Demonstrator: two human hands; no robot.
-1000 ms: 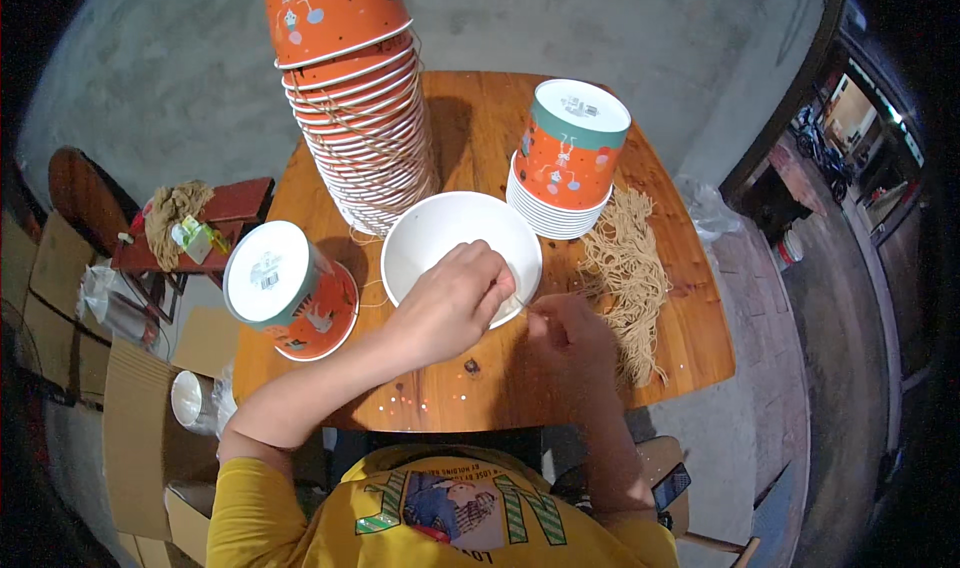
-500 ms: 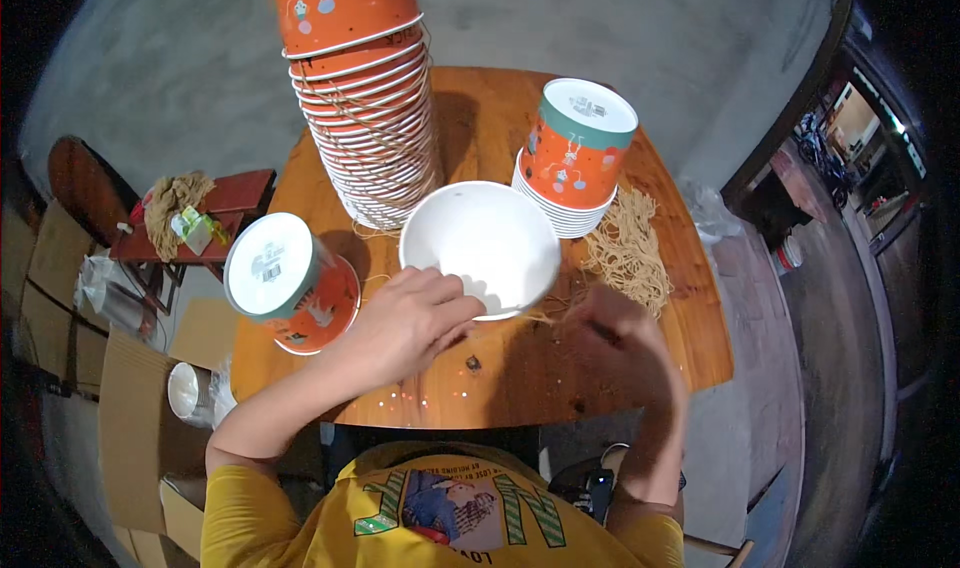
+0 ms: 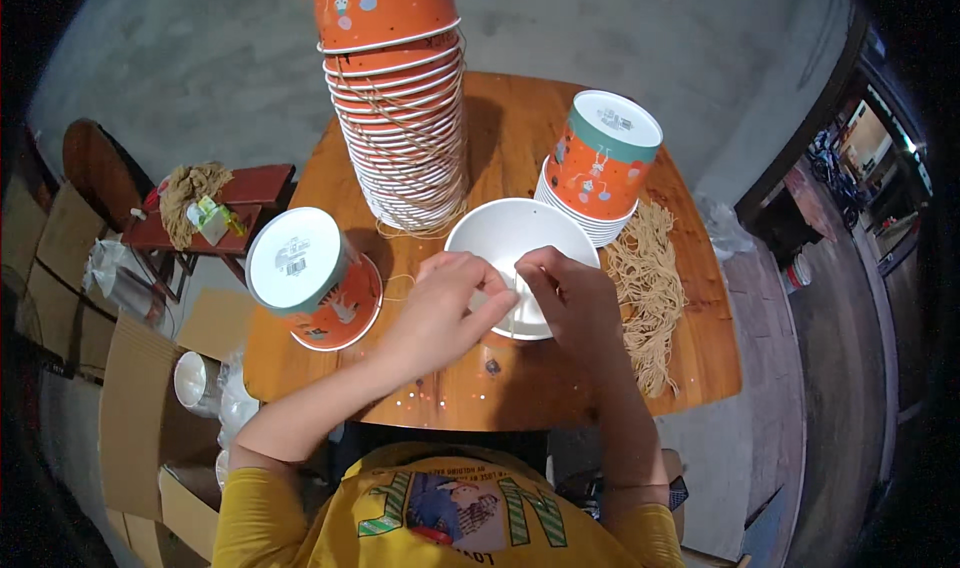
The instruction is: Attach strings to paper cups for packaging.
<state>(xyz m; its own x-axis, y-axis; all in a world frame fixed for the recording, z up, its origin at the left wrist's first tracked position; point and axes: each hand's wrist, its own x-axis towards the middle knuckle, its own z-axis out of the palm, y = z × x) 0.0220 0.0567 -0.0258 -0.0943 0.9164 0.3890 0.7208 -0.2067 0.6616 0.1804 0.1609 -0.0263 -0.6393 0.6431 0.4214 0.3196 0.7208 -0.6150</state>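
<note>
A paper bucket with a white inside stands mouth up near the middle of the wooden table. Over its near rim my left hand and my right hand meet, each with thumb and fingers pinched together. A thin tan cord runs between the fingertips and hangs over the rim; the fingers partly hide it. To the right lies a loose bundle of tan cords. Behind the bucket rises a tall stack of orange buckets, tan cords draped down its side.
Upside-down orange and green buckets stand at the left and back right. Beyond the table's left side are a red bench with cords on it and an open cardboard box. A grey wall stands behind.
My right hand has moved left, from beside the cord bundle to the bucket's near rim. My hands are now close together with the cord between them. The whole view has shifted slightly.
</note>
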